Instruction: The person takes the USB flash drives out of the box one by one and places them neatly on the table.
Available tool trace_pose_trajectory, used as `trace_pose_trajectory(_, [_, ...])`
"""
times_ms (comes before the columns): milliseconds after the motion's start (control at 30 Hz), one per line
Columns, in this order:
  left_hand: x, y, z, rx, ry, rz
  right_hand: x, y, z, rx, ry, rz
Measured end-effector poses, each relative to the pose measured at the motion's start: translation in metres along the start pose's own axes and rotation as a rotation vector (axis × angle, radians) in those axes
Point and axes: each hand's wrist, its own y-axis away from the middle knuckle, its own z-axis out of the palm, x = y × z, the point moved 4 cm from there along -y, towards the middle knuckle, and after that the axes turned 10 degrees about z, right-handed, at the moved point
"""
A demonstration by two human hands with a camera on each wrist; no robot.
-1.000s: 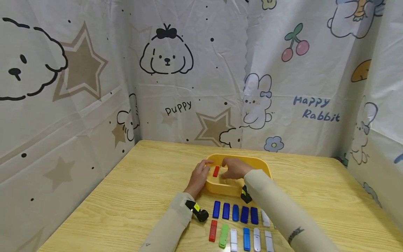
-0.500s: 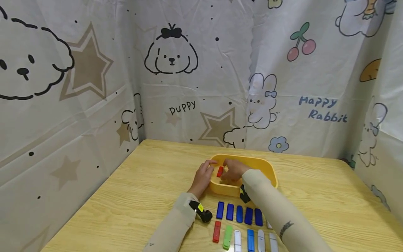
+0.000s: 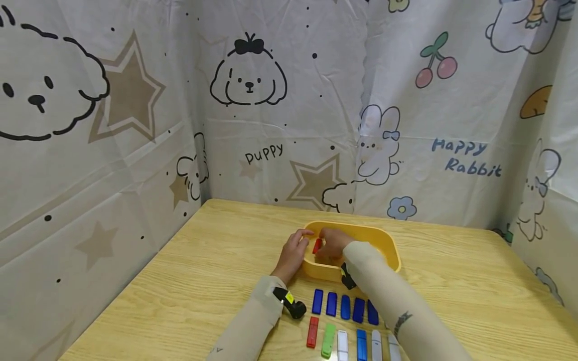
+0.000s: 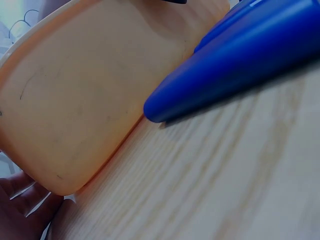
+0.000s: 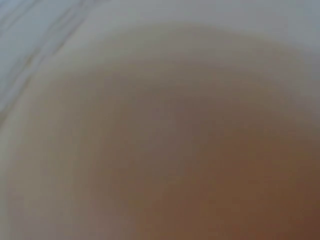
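A red USB stick (image 3: 317, 245) lies tilted inside the yellow plastic bin (image 3: 394, 250), toward its left end. My right hand (image 3: 335, 243) reaches down into the bin from the right, thumb and fingertips pinching this stick. My left hand (image 3: 292, 253) grips the bin's left rim, its fingers bent over the edge. In the left wrist view, fingers (image 4: 30, 205) of the left hand lie against the bin's corner (image 4: 65, 187). The right wrist view is a close, blurred yellowish-brown surface.
In front of the bin, several blue USB sticks (image 3: 331, 304) form one row. A nearer row has a red stick (image 3: 312, 332), a green one (image 3: 328, 341), a blue one (image 3: 362, 345) and white ones (image 3: 342, 346). The right sleeve (image 3: 397, 296) overlaps the right end. A printed curtain (image 3: 253, 125) hangs behind the wooden table (image 3: 180, 281).
My right hand has moved slightly left and closed in on the red stick, which now stands more tilted. The left hand stays at the rim. The head view has turned a little left.
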Motion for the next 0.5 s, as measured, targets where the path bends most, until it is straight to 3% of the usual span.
trace_pose_trajectory(267, [0.0003, 0.0001, 0.0014, -0.006, 0.01, -0.002, 0.0018, -0.0057, 0.0049, 0.003, 0.035, -0.01])
trace_pose_trajectory(500, [0.0016, -0.0003, -0.0005, -0.002, 0.006, -0.001, -0.0001, -0.0034, 0.0028, -0.062, 0.018, 0.032])
